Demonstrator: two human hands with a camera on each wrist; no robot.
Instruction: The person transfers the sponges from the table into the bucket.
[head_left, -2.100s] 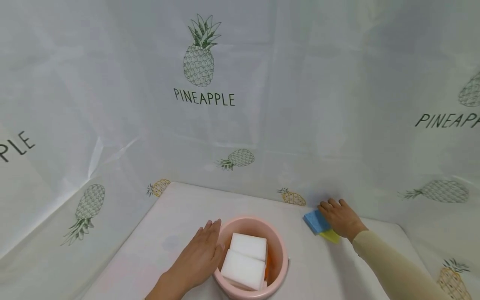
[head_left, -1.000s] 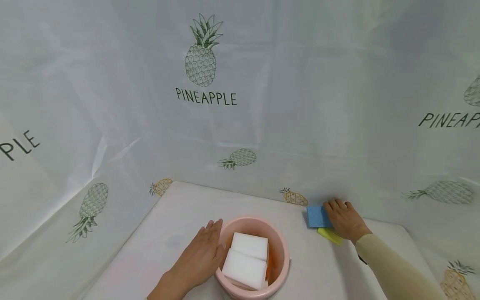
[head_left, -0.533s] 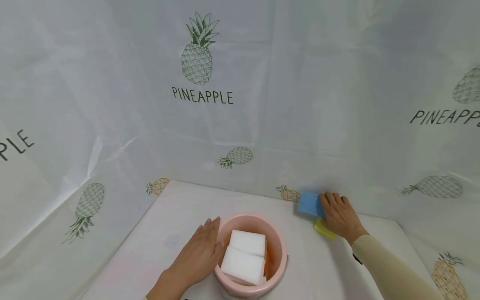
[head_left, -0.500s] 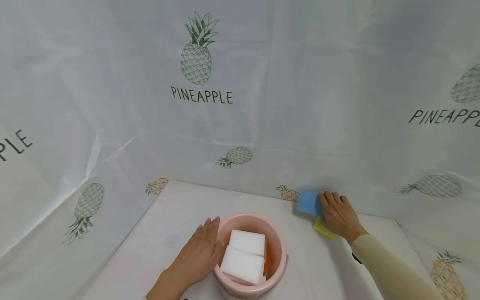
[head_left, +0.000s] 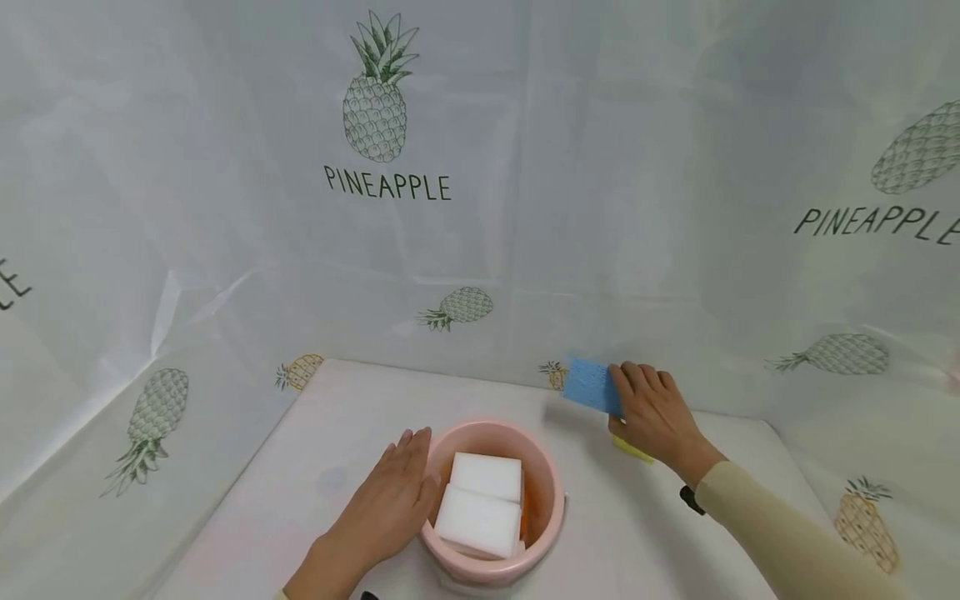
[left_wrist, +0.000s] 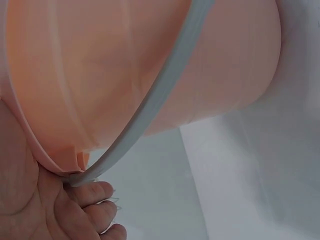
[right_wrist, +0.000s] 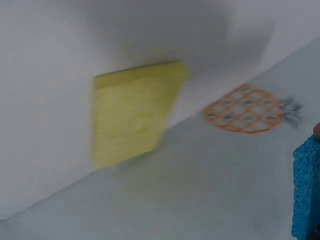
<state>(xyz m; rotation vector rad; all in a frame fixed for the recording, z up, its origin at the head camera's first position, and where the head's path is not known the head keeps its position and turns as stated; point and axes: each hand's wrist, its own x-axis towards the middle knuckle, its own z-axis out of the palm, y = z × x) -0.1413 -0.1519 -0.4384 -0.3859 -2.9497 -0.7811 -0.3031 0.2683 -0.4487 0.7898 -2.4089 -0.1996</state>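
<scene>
My right hand (head_left: 656, 412) pinches a blue sponge (head_left: 588, 385) by its right end, held a little above the table near the back wall. Under that hand lies a yellow sponge (head_left: 632, 450), mostly hidden in the head view but whole in the right wrist view, flat on the white surface. With fingers straight, my left hand (head_left: 378, 504) rests against the left rim of a pink bucket (head_left: 556, 508). Two white sponge blocks (head_left: 480, 518) lie on top inside it, and something orange (head_left: 524, 512) shows beside them.
A grey bucket handle (left_wrist: 150, 102) hangs along the bucket's side in the left wrist view. Pale sheeting (head_left: 615, 208) printed with pineapples rises at the back and both sides of the white table (head_left: 300, 450).
My right hand has lifted the blue sponge off the yellow one and moved it left. The left hand stays at the bucket, and the head view has shifted slightly.
</scene>
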